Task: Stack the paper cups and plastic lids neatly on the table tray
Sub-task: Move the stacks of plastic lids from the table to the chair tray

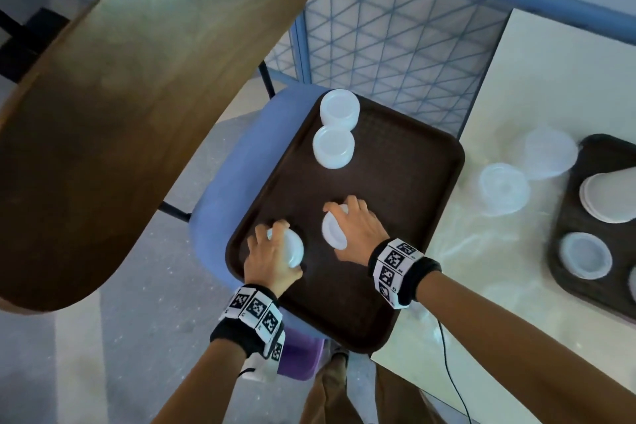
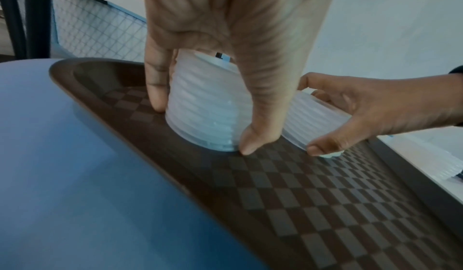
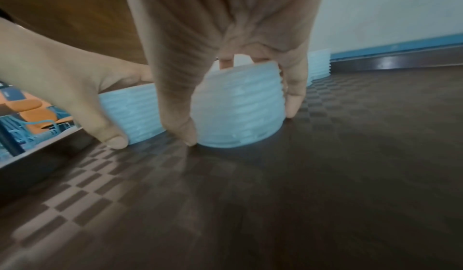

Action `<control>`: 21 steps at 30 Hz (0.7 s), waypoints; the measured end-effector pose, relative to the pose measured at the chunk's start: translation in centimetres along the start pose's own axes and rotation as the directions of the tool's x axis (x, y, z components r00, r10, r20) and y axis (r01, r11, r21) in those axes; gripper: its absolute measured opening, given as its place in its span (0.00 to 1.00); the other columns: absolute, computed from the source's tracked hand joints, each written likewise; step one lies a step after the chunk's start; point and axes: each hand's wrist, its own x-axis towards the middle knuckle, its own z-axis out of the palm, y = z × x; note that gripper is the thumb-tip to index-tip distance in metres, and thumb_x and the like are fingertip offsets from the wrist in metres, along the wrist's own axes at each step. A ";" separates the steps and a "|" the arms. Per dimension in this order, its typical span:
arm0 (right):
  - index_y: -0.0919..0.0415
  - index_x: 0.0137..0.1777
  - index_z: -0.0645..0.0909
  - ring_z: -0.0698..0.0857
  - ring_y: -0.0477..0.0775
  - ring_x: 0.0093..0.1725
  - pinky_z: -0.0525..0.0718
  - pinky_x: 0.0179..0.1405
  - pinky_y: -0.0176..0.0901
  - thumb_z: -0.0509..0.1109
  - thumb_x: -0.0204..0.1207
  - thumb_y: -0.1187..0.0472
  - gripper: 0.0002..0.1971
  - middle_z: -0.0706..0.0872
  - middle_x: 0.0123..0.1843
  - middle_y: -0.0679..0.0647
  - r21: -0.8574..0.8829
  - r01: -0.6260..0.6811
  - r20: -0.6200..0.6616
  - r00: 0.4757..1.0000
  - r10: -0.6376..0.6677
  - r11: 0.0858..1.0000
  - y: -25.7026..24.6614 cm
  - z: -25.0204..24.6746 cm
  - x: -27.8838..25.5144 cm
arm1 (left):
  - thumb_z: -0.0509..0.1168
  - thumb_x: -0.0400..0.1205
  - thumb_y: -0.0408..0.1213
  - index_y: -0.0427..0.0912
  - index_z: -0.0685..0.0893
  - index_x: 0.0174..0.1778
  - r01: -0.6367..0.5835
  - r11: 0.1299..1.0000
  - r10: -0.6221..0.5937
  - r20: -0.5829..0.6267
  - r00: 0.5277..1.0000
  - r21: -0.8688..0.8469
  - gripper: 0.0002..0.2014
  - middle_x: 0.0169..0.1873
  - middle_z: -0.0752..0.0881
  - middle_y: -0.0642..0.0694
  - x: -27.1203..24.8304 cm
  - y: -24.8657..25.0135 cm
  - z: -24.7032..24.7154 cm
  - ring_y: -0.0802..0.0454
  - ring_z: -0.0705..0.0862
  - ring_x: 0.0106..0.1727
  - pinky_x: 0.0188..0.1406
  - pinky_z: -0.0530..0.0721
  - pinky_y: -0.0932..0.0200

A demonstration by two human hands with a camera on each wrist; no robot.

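A brown tray (image 1: 406, 182) lies on a blue chair seat. At its near end my left hand (image 1: 282, 249) grips a stack of translucent plastic lids (image 1: 292, 246) that stands on the tray (image 2: 313, 205); thumb and fingers wrap its sides (image 2: 200, 100). Just to the right, my right hand (image 1: 342, 230) grips a second lid stack (image 1: 332, 231), which looks tilted in the left wrist view (image 2: 318, 120). The right wrist view shows that stack (image 3: 238, 96) touching the tray. Two more lid stacks (image 1: 339, 107) (image 1: 333, 147) stand at the tray's far end.
A pale table at the right carries loose clear lids (image 1: 504, 189) and a second brown tray (image 1: 571, 286) with paper cups (image 1: 605, 198) and lids (image 1: 585, 255). A wooden chair back (image 1: 137, 96) looms at the left. A blue mesh panel (image 1: 395, 45) stands behind.
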 end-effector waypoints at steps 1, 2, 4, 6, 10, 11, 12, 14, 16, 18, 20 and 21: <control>0.50 0.75 0.61 0.70 0.61 0.66 0.77 0.64 0.54 0.79 0.62 0.58 0.43 0.66 0.67 0.59 0.018 -0.016 -0.007 1.000 0.017 1.000 0.0 0.1 -0.2 | 0.78 0.64 0.40 0.50 0.65 0.71 0.002 1.000 -0.002 -0.005 1.000 0.001 0.41 0.64 0.67 0.41 -0.1 0.0 0.1 0.38 0.69 0.66 0.53 0.79 0.45; 0.51 0.75 0.60 0.70 0.61 0.66 0.77 0.64 0.54 0.78 0.62 0.58 0.43 0.66 0.67 0.60 0.029 -0.030 -0.008 1.000 0.030 0.999 0.0 0.2 -0.5 | 0.78 0.63 0.40 0.49 0.65 0.71 0.006 1.000 -0.006 -0.011 1.000 -0.001 0.41 0.64 0.67 0.41 -0.2 0.0 0.1 0.38 0.69 0.66 0.53 0.79 0.45; 0.51 0.75 0.60 0.69 0.62 0.66 0.78 0.62 0.55 0.78 0.61 0.58 0.43 0.65 0.68 0.60 0.033 -0.055 -0.004 0.998 0.056 0.998 0.0 0.4 -1.1 | 0.78 0.63 0.41 0.49 0.65 0.70 0.017 1.000 -0.017 -0.026 1.000 -0.008 0.41 0.64 0.67 0.40 -0.4 0.0 0.3 0.37 0.69 0.66 0.55 0.79 0.44; 0.51 0.75 0.60 0.69 0.62 0.66 0.80 0.60 0.55 0.78 0.61 0.58 0.43 0.65 0.68 0.60 0.032 -0.077 -0.005 0.997 0.077 0.997 0.1 0.6 -1.6 | 0.79 0.62 0.41 0.48 0.65 0.70 0.027 1.000 -0.028 -0.041 0.999 -0.015 0.41 0.64 0.67 0.40 -0.5 -0.1 0.4 0.36 0.69 0.66 0.56 0.78 0.43; 0.51 0.74 0.60 0.69 0.62 0.65 0.82 0.56 0.53 0.79 0.60 0.58 0.43 0.65 0.67 0.60 0.100 -0.113 -0.029 0.993 0.116 0.989 0.8 0.5 -2.8 | 0.80 0.61 0.41 0.48 0.66 0.70 0.030 0.999 -0.031 -0.065 0.997 -0.021 0.43 0.64 0.68 0.38 -0.5 -0.1 0.6 0.33 0.70 0.65 0.59 0.76 0.41; 0.51 0.74 0.60 0.70 0.62 0.65 0.82 0.55 0.53 0.79 0.60 0.58 0.43 0.65 0.67 0.60 0.123 -0.122 -0.039 0.991 0.128 0.985 1.1 0.4 -3.3 | 0.80 0.60 0.41 0.48 0.66 0.70 0.030 0.999 -0.032 -0.069 0.997 -0.021 0.43 0.63 0.68 0.37 -0.4 -0.1 0.7 0.32 0.70 0.65 0.60 0.75 0.40; 0.51 0.74 0.61 0.70 0.62 0.64 0.83 0.55 0.52 0.79 0.59 0.57 0.43 0.66 0.67 0.59 0.144 -0.128 -0.054 0.989 0.137 0.981 1.6 0.3 -3.9 | 0.81 0.60 0.41 0.47 0.66 0.69 0.035 0.999 -0.037 -0.073 0.997 -0.022 0.43 0.64 0.68 0.37 -0.4 -0.1 0.7 0.32 0.70 0.64 0.60 0.75 0.40; 0.51 0.73 0.62 0.72 0.62 0.63 0.83 0.53 0.52 0.79 0.59 0.57 0.43 0.67 0.66 0.59 0.184 -0.144 -0.088 0.983 0.162 0.972 2.7 0.0 -5.5 | 0.81 0.59 0.41 0.48 0.66 0.69 0.048 0.999 -0.050 -0.080 0.996 -0.026 0.43 0.64 0.68 0.36 -0.4 -0.1 0.7 0.31 0.70 0.64 0.62 0.74 0.39; 0.51 0.73 0.63 0.72 0.62 0.63 0.81 0.53 0.51 0.79 0.58 0.55 0.42 0.68 0.66 0.58 0.219 -0.162 -0.117 0.975 0.191 0.962 4.2 -0.3 -7.2 | 0.81 0.59 0.41 0.47 0.66 0.69 0.062 0.998 -0.064 -0.094 0.993 -0.026 0.44 0.64 0.69 0.34 -0.3 0.0 0.4 0.30 0.71 0.63 0.63 0.72 0.40; 0.51 0.72 0.64 0.72 0.61 0.63 0.80 0.53 0.50 0.79 0.59 0.54 0.41 0.68 0.66 0.58 0.229 -0.193 -0.129 0.966 0.226 0.954 6.2 -0.6 -9.3 | 0.81 0.59 0.41 0.47 0.66 0.68 0.077 0.996 -0.082 -0.105 0.991 -0.049 0.43 0.64 0.70 0.33 -0.2 0.4 0.1 0.30 0.71 0.63 0.64 0.71 0.40; 0.51 0.72 0.64 0.73 0.61 0.64 0.80 0.53 0.50 0.78 0.60 0.54 0.40 0.68 0.66 0.58 0.226 -0.245 -0.141 0.949 0.281 0.943 8.9 -0.9 -11.6 | 0.81 0.59 0.39 0.47 0.66 0.67 0.075 0.994 -0.084 -0.112 0.990 -0.080 0.43 0.64 0.70 0.32 -0.3 1.6 -0.3 0.29 0.72 0.63 0.64 0.71 0.40; 0.51 0.72 0.64 0.73 0.60 0.64 0.80 0.54 0.50 0.77 0.60 0.53 0.40 0.69 0.66 0.58 0.227 -0.274 -0.145 0.939 0.311 0.934 10.3 -1.0 -12.6 | 0.81 0.59 0.38 0.46 0.67 0.67 0.060 0.994 -0.070 -0.120 0.990 -0.092 0.43 0.63 0.70 0.31 -0.5 2.5 -0.5 0.29 0.73 0.62 0.63 0.71 0.40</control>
